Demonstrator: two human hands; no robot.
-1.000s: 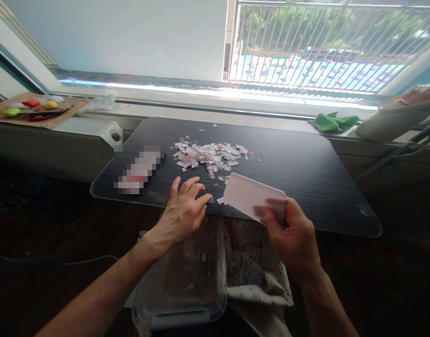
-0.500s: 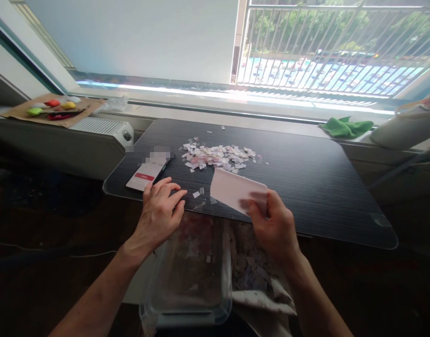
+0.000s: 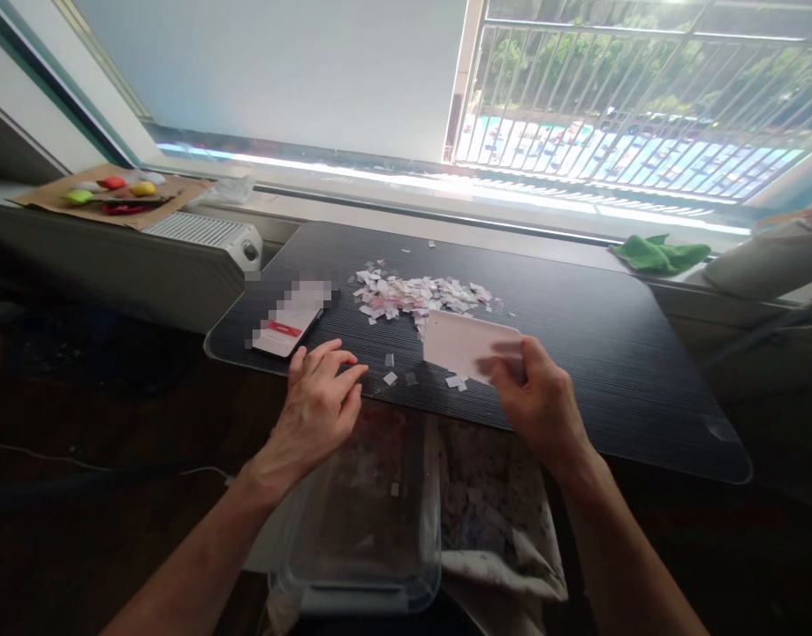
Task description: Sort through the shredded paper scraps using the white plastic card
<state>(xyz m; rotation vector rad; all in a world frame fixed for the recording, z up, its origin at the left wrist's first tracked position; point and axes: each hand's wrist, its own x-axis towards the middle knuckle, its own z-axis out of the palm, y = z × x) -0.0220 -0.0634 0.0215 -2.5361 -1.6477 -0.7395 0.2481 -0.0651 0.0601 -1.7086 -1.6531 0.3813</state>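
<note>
My right hand [image 3: 542, 393] grips a pale, flat rectangular card [image 3: 468, 346] by its right end. The card slants above the dark table, just in front of a pile of small whitish and pinkish paper scraps [image 3: 406, 296]. Some scraps [image 3: 457, 382] lie below the card, by the table's front edge. My left hand [image 3: 322, 389] hovers or rests at that edge, fingers loosely spread, holding nothing; contact with the tabletop I cannot tell. Near its fingertips are a few loose scraps [image 3: 390, 378], and beyond it lies a phone [image 3: 283, 329], its screen partly blurred.
Under the front edge of the dark table [image 3: 578, 344] sits a clear plastic tub [image 3: 352, 601], beside a cloth-lined container [image 3: 502, 565] of scraps. A radiator [image 3: 203, 234], a brown paper sheet [image 3: 41, 199] with coloured items and a green cloth [image 3: 661, 254] are along the window side.
My right hand has drawn the card slightly rightward, and several scraps now show under it and between it and the pile. My left hand keeps nearly the same pose; the view has shifted slightly.
</note>
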